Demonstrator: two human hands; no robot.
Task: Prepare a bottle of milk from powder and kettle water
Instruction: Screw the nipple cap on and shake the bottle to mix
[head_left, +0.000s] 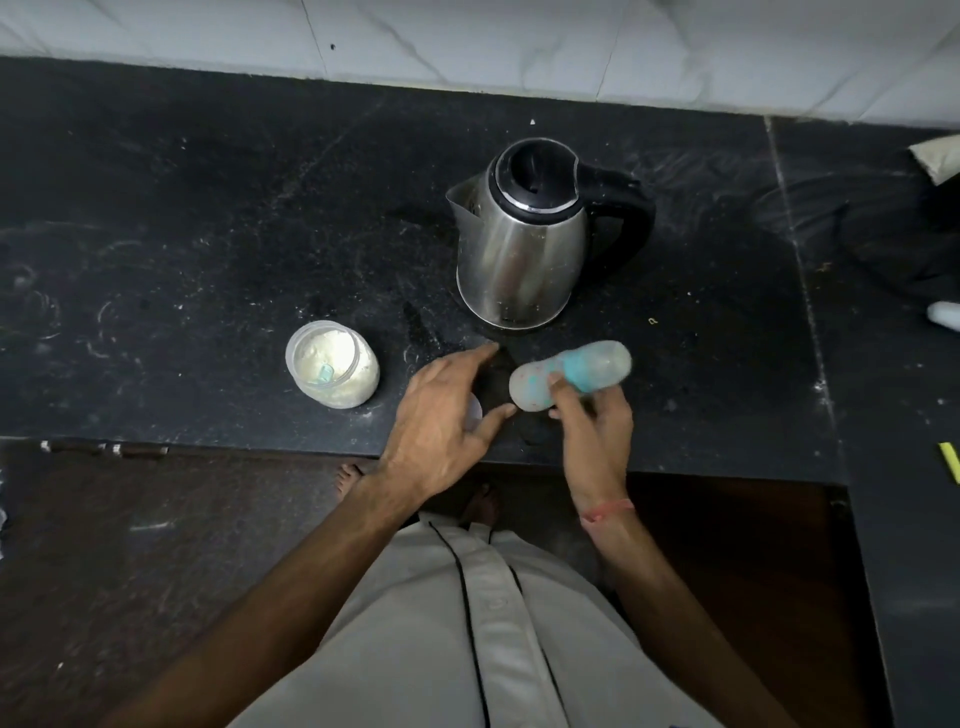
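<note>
We see kettle (519, 249): brushed steel body, dull sheen, glossy black plastic lid and handle. Tabletop (208, 208): dark speckled stone, matt, dusted with pale smears. Powder jar (332, 371): clear plastic. Baby bottle (569, 374): cloudy translucent plastic, turquoise plastic collar. Wall tiles (467, 41): pale marble-look, smooth.
</note>
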